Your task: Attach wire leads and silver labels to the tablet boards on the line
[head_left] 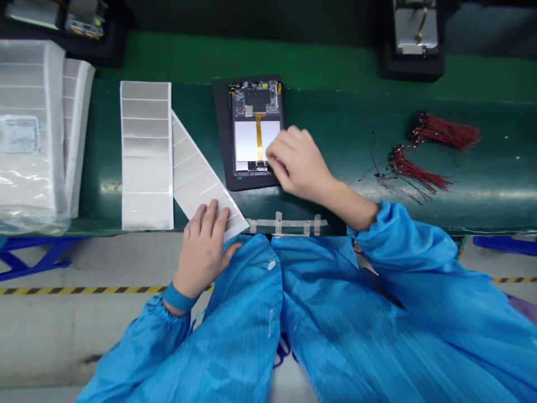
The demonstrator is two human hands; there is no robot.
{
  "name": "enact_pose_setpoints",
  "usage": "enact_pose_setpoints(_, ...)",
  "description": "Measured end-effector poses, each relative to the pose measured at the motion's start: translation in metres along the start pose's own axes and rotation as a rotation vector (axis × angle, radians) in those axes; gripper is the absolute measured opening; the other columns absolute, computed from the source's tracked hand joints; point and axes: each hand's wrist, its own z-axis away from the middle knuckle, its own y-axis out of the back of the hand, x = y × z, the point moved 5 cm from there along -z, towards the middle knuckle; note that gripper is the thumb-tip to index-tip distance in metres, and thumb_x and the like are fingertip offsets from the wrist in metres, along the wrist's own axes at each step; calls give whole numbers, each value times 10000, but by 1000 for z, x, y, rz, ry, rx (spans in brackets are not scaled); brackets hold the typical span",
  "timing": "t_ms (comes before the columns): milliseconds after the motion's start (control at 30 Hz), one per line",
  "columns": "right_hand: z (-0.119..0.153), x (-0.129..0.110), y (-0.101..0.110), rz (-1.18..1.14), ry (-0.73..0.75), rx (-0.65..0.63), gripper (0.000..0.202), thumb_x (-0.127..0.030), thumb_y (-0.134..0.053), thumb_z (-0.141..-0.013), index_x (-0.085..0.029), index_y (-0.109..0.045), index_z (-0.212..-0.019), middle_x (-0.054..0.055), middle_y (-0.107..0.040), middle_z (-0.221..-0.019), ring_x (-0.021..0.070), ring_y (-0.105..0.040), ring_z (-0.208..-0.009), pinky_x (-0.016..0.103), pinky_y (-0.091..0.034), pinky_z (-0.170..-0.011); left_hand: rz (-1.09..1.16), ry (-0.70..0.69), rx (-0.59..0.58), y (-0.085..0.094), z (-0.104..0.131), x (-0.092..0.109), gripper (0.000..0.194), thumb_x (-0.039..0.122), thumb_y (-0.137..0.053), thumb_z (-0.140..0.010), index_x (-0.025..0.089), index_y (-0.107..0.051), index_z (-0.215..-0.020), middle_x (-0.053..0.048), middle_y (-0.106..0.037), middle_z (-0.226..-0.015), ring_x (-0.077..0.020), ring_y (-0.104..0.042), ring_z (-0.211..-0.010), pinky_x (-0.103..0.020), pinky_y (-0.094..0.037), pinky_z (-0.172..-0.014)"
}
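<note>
An opened tablet-like device (246, 137) with a circuit board, a white battery and an orange ribbon cable lies on a black pad (225, 151). My right hand (297, 162) is at the device's right edge, fingers curled together; whatever they may hold is hidden. My left hand (205, 240) rests with fingers spread on the lower end of a slanted sheet of silvery labels (195, 168). Beside that sheet, to the left, a second label sheet (146, 168) lies upright along the table. Short strips of tape (289, 224) are stuck at the table's front edge below the device.
Plastic-wrapped stacks of label sheets (29, 134) lie at the far left. Bundles of thin red wires (444, 131) are on the green table (335, 112) at the right. Black holders with devices stand at the back left (113, 47) and back right (411, 67).
</note>
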Motion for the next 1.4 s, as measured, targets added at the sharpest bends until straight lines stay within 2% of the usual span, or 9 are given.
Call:
enact_pose_setpoints(133, 40, -43, -31, -426, -240, -210, 197, -308, -556, -1042, -195, -627, -897, 50, -692, -813, 194, -653, -795, 328, -500, -759, -21, -84, 164, 6, 22, 0, 624, 142, -542, -970, 196, -481, -1589, -156, -643, -1494, -353, -632, -1314, -472, -477, -1044)
enact_pose_setpoints(267, 58, -74, -77, -1114, -577, -640, 306, -506, -657, -989, -201, -629, -980, 18, -736, -817, 128, -634, -613, 216, -441, -489, 25, -118, 354, 18, 30, 17, 717, 157, -594, -960, 200, -409, -1651, -156, -686, -1435, -322, -639, -1305, -461, -457, -1102)
enact_pose_setpoints(467, 48, -78, -83, -1396, -628, -424, 219, -217, -683, -915, -222, -555, -1092, -38, -727, -770, 140, -709, -683, 203, -542, -588, 479, 135, 395, 22, 40, 13, 1054, 681, -734, -887, 249, -238, -1710, -177, -197, -1771, -447, -187, -1636, -642, -241, -1309)
enact_pose_setpoints(533, 48, -77, -81, -1419, -628, -380, 302, -233, -684, -916, -245, -519, -1169, -41, -738, -789, 164, -736, -711, 229, -571, -604, 790, 350, 382, 20, 46, 4, 1077, 641, -719, -921, 310, -81, -1723, -173, -199, -1771, -410, -266, -1626, -635, -342, -1276)
enact_pose_setpoints(633, 49, -79, -78, -1469, -596, -362, 490, -299, -706, -913, -278, -429, -1316, -41, -749, -827, 192, -751, -710, 280, -601, -609, 1183, 568, 214, 10, 47, 8, 1174, 522, -760, -938, 379, 127, -1694, -166, -492, -1634, -342, -597, -1421, -562, -561, -1131)
enact_pose_setpoints(767, 50, -84, -61, -1304, -363, -290, 733, -290, -716, -912, -298, -310, -1522, -14, -751, -940, 188, -738, -763, 306, -593, -665, 1196, 641, 343, 19, 43, 14, 1127, 486, -755, -947, 373, 60, -1717, -107, -617, -1537, -321, -708, -1277, -536, -599, -1118)
enact_pose_setpoints(967, 55, -87, -39, -848, -238, -177, 234, -242, -667, -971, -242, -660, -1205, -40, -699, -762, 148, -653, -689, 286, -510, -678, 942, 503, 335, 31, 35, 7, 541, 458, -800, -908, 199, -718, -1375, -124, -736, -1357, -300, -741, -1201, -424, -638, -1046)
enact_pose_setpoints(1100, 51, -86, -35, -749, -161, 30, 85, -271, -692, -985, -230, -748, -1035, 11, -734, -885, 147, -665, -752, 280, -523, -700, 935, 594, 346, 34, 30, 1, 403, 426, -805, -919, 220, -779, -1264, -68, -819, -1062, -208, -793, -847, -286, -665, -750)
enact_pose_setpoints(1400, 48, -86, -37, -383, 13, 187, 241, -287, -501, -1092, -232, -735, -1103, 80, -732, -1002, 208, -660, -930, 354, -543, -828, 1240, 719, 391, 28, 8, 3, 381, 417, -902, -812, 159, -819, -1081, -56, -812, -975, -199, -790, -818, -318, -706, -815)
